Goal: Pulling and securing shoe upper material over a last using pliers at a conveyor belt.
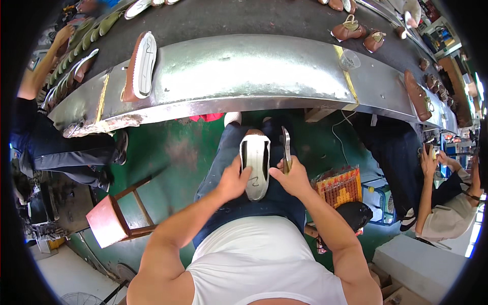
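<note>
In my lap lies a shoe (256,160), its pale sole side turned up, with dark strips along both sides and a pen-like mark near the end closest to me. My left hand (235,179) grips its left edge, the thumb lying on the sole side. A slim metal hand tool (286,147) stands upright in my right hand (294,178), just right of the shoe; its exact kind is unclear. The right thumb reaches toward the shoe's edge. My fingers under the shoe and behind the tool are partly hidden.
Ahead runs a metal-edged conveyor bench (244,66) carrying a brown shoe on its side (140,66), brown lace-up shoes (351,28) and a clear cup (349,60). A wooden stool (109,221) stands left, a beaded seat mat (339,187) right. Co-workers sit on both sides.
</note>
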`<state>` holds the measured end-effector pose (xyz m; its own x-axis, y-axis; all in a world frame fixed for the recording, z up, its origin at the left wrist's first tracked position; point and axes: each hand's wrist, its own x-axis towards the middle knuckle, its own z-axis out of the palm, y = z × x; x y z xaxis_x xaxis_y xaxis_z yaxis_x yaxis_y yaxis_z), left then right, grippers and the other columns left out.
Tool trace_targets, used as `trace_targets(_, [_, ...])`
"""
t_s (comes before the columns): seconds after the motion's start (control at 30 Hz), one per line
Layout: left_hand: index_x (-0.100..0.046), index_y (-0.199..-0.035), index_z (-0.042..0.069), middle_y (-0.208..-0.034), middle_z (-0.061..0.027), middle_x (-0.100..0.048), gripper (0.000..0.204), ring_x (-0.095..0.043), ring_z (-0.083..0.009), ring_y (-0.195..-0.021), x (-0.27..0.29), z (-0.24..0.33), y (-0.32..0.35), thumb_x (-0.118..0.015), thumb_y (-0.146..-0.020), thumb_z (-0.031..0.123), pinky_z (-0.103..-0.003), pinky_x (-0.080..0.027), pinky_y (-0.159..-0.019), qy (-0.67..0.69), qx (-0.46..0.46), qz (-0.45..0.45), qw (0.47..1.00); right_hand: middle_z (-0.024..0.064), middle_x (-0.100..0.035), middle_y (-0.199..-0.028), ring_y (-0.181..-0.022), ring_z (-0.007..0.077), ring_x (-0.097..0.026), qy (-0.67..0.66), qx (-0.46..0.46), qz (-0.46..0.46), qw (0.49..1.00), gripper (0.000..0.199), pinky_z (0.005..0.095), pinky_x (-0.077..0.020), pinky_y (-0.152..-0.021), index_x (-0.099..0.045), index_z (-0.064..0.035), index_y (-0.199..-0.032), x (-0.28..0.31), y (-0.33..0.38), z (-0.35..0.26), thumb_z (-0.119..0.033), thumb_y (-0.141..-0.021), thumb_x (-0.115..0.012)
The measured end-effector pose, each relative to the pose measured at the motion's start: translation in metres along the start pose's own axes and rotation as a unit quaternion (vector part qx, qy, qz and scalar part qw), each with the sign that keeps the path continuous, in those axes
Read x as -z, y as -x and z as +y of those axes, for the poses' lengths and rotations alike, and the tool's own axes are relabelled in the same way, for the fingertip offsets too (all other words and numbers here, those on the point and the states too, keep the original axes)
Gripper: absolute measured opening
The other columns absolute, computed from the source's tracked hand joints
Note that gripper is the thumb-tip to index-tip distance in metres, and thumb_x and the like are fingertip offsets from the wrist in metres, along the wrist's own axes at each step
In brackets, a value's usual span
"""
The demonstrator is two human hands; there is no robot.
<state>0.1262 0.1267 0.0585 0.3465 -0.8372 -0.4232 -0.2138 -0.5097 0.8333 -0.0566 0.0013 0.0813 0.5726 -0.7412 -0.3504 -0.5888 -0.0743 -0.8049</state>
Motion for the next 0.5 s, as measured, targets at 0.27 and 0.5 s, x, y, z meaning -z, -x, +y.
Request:
trace_targets(0.27, [-0.019,-0.155,0.003,-0.138,-0.0236,-0.052,0.081,-0.055,-0.0300,-0.124,-0.004,-0.007,0.007,-0.050,-0.080,-0.001,-0.033,-0.042,-0.104,0.033,-0.127,-0.096,0.987,0.0144,-0.066,-0.083,-0.066,0.0197,-0.067,-0.056,-0.043,-0.131,0.989,0.034,0.0329,-0.0531,-0.058,-0.054,0.0049,-0.105,-0.003,-0.007,0.023,-0.012,-0.080,-0.069])
trace_targets(0.5, [-0.039,-0.146,0.001,-0.130,-0.0119,-0.058,0.072,-0.053,-0.0191,-0.122,-0.009,-0.001,-0.010,-0.060,-0.077,-0.002,-0.032,-0.038,-0.107,0.162,0.033,-0.208,0.964,0.0080,-0.066,-0.085,-0.070,0.0151,-0.064,-0.184,-0.108,-0.125,0.969,0.024,0.0294,-0.0509,-0.063,-0.055,0.0028,-0.106,0.043,0.026,0.044,-0.016,-0.092,-0.061])
